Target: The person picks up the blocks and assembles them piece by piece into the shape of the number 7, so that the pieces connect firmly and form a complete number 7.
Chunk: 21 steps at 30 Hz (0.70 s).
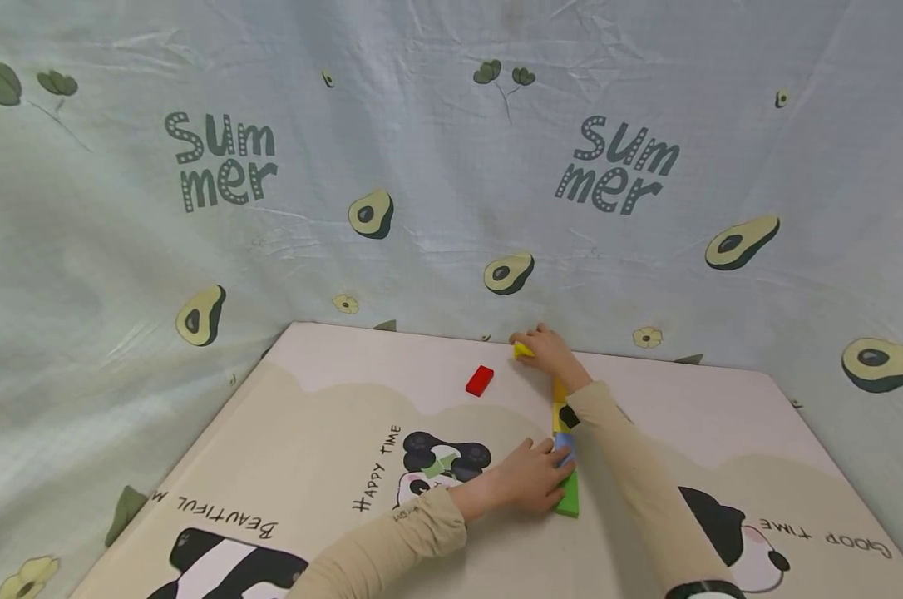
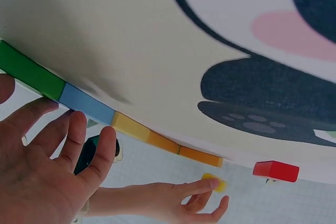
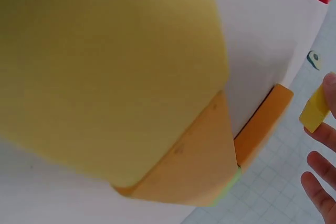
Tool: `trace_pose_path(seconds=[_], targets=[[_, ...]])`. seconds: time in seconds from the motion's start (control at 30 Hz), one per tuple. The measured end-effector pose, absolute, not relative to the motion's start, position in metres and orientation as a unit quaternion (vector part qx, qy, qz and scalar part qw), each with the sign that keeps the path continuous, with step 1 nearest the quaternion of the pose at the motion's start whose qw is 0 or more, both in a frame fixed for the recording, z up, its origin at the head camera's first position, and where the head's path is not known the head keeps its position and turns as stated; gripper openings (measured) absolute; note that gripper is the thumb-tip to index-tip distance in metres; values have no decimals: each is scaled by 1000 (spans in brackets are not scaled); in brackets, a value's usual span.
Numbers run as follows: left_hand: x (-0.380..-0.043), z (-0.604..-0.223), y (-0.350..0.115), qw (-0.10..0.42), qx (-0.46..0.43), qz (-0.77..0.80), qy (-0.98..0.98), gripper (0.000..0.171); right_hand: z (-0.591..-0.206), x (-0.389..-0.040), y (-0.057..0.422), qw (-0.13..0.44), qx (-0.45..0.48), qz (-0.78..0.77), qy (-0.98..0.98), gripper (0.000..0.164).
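Observation:
A row of coloured blocks lies end to end on the table: a green block (image 1: 569, 499), a blue block (image 2: 86, 104), a yellow block (image 2: 131, 126), then orange blocks (image 2: 200, 156) at the far end. My left hand (image 1: 530, 480) rests beside the near part, its extended fingertips touching the green and blue blocks. Beyond the row's far end, my right hand (image 1: 552, 349) pinches a small yellow block (image 3: 314, 109) between thumb and finger. The right forearm crosses over the row and hides some of it in the head view.
Left of the row's far end lies a red block (image 1: 480, 381). The table (image 1: 332, 408) has a printed panda cover. Its far edge meets a hanging cloth (image 1: 421, 166) with avocado prints, which also runs along both sides.

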<state>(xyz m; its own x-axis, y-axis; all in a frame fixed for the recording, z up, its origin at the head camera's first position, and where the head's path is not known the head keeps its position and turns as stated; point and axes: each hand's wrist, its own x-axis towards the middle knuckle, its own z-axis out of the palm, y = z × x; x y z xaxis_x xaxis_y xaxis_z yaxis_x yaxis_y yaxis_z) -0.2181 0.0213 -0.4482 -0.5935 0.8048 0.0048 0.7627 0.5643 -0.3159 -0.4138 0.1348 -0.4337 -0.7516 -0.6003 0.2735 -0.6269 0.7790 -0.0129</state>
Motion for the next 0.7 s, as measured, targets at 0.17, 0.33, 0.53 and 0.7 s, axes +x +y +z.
trace_pose_path(seconds=[0.17,0.33,0.53,0.7], targets=[[-218,-449,22,79,-442,150,-881,44,-434,-414,131,131,336,34,-932,21],[-219,-449,21,70,-442,148,-882,45,-435,-415,127,138,343,30,-929,13],[-219,-446,20,68,-443,140,-883,45,-438,-419,125,172,353,13,-920,23],[-219,-446,22,65,-443,139,-883,46,-439,-420,125,196,370,3,-908,19]])
